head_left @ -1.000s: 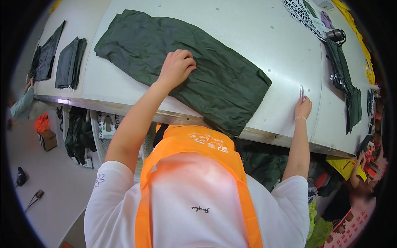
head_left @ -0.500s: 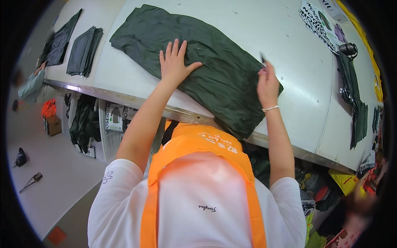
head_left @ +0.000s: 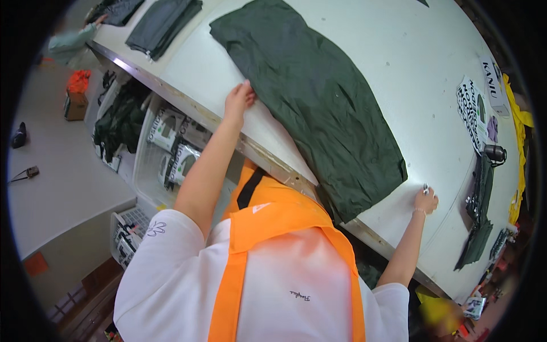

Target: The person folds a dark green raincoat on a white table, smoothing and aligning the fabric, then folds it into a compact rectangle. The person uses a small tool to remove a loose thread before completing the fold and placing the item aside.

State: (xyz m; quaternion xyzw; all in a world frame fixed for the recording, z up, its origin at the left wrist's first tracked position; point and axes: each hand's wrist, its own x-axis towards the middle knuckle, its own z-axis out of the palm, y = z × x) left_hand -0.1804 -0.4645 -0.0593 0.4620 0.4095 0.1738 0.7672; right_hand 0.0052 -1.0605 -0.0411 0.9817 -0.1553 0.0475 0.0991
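Observation:
A long dark green garment [head_left: 325, 102] of thin, creased fabric lies spread across the white table [head_left: 393, 62], its near end hanging slightly over the front edge. Beside its left edge is my left hand [head_left: 239, 101], fingers loosely bent and a little apart, with nothing seen in them. The fingertips are at the fabric's border; whether they touch it I cannot tell. Off to the right of the garment, my right hand [head_left: 426, 200] is over the bare tabletop, closed around a small silver metal tool [head_left: 425, 188]. Its exact kind is too small to make out.
Folded dark garments [head_left: 165, 25] lie at the far left, near another person's sleeve [head_left: 71, 43]. On the right are a black cylindrical object [head_left: 494, 154], dark folded cloth [head_left: 478, 216] and a white box [head_left: 493, 85]. Bins [head_left: 149, 134] holding packaged goods stand under the table.
My left hand has come off the garment's top to its left edge. My right hand has moved right and nearer, away from the garment, with the tool. The whole view has turned.

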